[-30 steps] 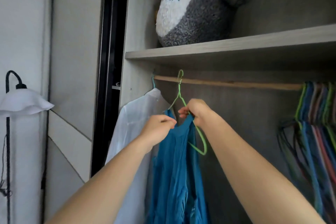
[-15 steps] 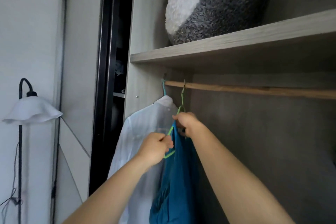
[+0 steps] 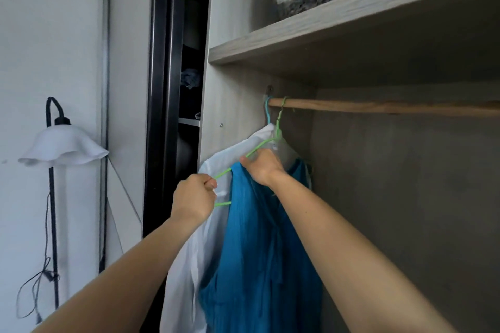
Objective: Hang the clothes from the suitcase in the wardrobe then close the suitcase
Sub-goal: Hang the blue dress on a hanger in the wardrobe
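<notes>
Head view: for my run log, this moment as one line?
green wire hanger: hooked on wooden rail | left hand: grips hanger end | right hand: grips teal pleated garment top

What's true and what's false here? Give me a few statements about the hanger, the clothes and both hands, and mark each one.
1. The green hanger is hooked over the wooden rail. True.
2. The left hand grips the low end of the green hanger. True.
3. The blue garment hangs to the left of the white shirt. False: it hangs on the shirt's right, against it.
4. The right hand hangs free and holds nothing. False: it grips the hanger at the top of the blue garment.
</notes>
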{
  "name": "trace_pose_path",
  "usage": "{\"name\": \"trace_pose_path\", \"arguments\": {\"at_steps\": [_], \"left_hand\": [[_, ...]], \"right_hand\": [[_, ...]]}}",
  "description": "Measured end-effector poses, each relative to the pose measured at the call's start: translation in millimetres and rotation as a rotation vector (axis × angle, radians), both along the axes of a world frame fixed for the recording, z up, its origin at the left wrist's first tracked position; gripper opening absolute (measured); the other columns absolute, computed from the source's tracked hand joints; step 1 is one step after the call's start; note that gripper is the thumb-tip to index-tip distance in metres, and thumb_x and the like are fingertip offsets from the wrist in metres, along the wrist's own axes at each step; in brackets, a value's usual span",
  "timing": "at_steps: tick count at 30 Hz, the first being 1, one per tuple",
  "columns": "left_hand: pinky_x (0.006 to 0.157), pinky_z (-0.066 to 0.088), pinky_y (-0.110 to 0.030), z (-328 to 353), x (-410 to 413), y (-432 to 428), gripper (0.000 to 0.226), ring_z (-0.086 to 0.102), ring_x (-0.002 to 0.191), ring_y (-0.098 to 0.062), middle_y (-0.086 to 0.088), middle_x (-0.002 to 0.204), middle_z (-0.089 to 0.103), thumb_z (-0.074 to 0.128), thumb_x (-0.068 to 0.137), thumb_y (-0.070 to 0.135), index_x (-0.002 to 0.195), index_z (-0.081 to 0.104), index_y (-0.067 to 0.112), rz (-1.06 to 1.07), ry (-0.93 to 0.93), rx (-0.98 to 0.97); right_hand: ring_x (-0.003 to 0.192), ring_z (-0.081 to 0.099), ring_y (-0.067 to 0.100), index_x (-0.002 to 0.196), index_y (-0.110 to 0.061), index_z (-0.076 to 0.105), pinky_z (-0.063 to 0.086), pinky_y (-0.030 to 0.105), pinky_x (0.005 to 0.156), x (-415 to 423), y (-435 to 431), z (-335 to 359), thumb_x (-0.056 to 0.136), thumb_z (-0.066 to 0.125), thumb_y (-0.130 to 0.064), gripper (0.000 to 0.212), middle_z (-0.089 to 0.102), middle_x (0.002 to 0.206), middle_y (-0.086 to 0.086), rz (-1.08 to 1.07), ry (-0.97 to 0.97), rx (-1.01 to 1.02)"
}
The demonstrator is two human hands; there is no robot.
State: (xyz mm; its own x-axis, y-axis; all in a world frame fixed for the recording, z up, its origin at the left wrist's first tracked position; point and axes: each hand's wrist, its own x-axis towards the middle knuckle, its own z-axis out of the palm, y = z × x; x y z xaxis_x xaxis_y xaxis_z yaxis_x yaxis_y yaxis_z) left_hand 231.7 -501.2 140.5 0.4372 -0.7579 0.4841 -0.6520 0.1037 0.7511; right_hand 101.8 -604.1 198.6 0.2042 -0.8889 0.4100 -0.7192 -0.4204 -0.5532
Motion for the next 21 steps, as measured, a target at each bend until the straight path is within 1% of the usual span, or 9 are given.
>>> {"name": "trace_pose_path", "arguments": {"at_steps": [2, 4, 6, 8, 10, 12, 14, 18, 21], "left_hand": [[0.068, 0.051, -0.033, -2, 7, -7, 0.023, 0.064, 0.077, -0.03, -0.01, 0.08, 0.069, 0.051, 0.094, 0.011, 0.082, 0.071, 0.011, 0.011, 0.044, -0.057], [0.064, 0.045, -0.033, -8, 10, -10, 0.027, 0.057, 0.068, -0.027, -0.007, 0.068, 0.061, 0.052, 0.096, 0.017, 0.073, 0.064, 0.013, 0.023, 0.009, -0.053], [0.063, 0.041, -0.029, -16, 9, -9, 0.026, 0.059, 0.074, -0.028, -0.006, 0.068, 0.058, 0.048, 0.099, 0.021, 0.082, 0.067, 0.012, 0.0, -0.068, -0.001], [0.081, 0.046, -0.03, -28, 11, -6, 0.031, 0.062, 0.1, -0.033, -0.011, 0.096, 0.069, 0.043, 0.101, 0.022, 0.118, 0.066, 0.011, -0.002, -0.085, 0.018], [0.086, 0.044, -0.031, -38, 15, 6, 0.039, 0.06, 0.105, -0.033, -0.015, 0.112, 0.065, 0.041, 0.101, 0.019, 0.138, 0.052, 0.013, 0.026, -0.088, -0.004], [0.081, 0.043, -0.029, -48, 17, 22, 0.042, 0.059, 0.098, -0.031, -0.017, 0.107, 0.06, 0.041, 0.1, 0.016, 0.142, 0.047, 0.017, 0.03, -0.133, -0.038], [0.088, 0.041, -0.03, -61, 21, 49, 0.045, 0.055, 0.106, -0.029, -0.015, 0.117, 0.055, 0.043, 0.098, 0.014, 0.142, 0.045, 0.02, 0.025, -0.199, -0.029], [0.103, 0.04, -0.035, -103, 41, 115, 0.044, 0.046, 0.124, -0.031, -0.014, 0.138, 0.047, 0.043, 0.097, 0.014, 0.14, 0.047, 0.016, 0.02, -0.311, 0.114], [0.106, 0.033, -0.033, -139, 63, 177, 0.044, 0.035, 0.134, -0.027, -0.011, 0.148, 0.038, 0.042, 0.098, 0.016, 0.142, 0.045, 0.017, 0.038, -0.293, 0.252]], "right_hand": [[0.122, 0.051, 0.034, 0.129, -0.006, 0.056, 0.042, 0.036, 0.1, 5, -3, -1, 0.1, 0.038, -0.047, 0.053, 0.057, 0.132, 0.016, 0.029, -0.008, 0.047], [0.13, 0.044, 0.037, 0.14, -0.007, 0.043, 0.035, 0.04, 0.108, 9, -3, -8, 0.103, 0.029, -0.044, 0.054, 0.048, 0.142, 0.018, 0.059, 0.015, 0.1], [0.134, 0.038, 0.037, 0.145, -0.01, 0.037, 0.031, 0.04, 0.111, 8, 3, -19, 0.104, 0.027, -0.04, 0.052, 0.041, 0.147, 0.017, 0.07, 0.05, 0.107], [0.136, 0.035, 0.036, 0.145, -0.008, 0.035, 0.029, 0.039, 0.111, 7, 14, -33, 0.104, 0.031, -0.037, 0.05, 0.037, 0.149, 0.017, 0.075, -0.001, 0.074], [0.137, 0.032, 0.032, 0.144, -0.004, 0.036, 0.028, 0.041, 0.112, 5, 29, -49, 0.103, 0.036, -0.033, 0.049, 0.036, 0.148, 0.016, 0.037, -0.053, -0.033], [0.136, 0.032, 0.029, 0.143, -0.004, 0.036, 0.029, 0.043, 0.112, 1, 47, -65, 0.102, 0.04, -0.029, 0.048, 0.038, 0.146, 0.013, 0.012, -0.028, -0.176], [0.135, 0.033, 0.029, 0.144, -0.005, 0.035, 0.029, 0.042, 0.111, 4, 70, -84, 0.102, 0.041, -0.028, 0.049, 0.04, 0.145, 0.012, 0.029, -0.008, -0.205], [0.136, 0.032, 0.028, 0.145, -0.005, 0.034, 0.028, 0.039, 0.11, 24, 133, -126, 0.102, 0.042, -0.028, 0.05, 0.039, 0.146, 0.013, 0.092, 0.049, -0.087], [0.137, 0.033, 0.027, 0.146, -0.007, 0.036, 0.03, 0.038, 0.11, 45, 191, -162, 0.102, 0.043, -0.029, 0.049, 0.038, 0.148, 0.011, 0.162, 0.109, 0.024]]}}
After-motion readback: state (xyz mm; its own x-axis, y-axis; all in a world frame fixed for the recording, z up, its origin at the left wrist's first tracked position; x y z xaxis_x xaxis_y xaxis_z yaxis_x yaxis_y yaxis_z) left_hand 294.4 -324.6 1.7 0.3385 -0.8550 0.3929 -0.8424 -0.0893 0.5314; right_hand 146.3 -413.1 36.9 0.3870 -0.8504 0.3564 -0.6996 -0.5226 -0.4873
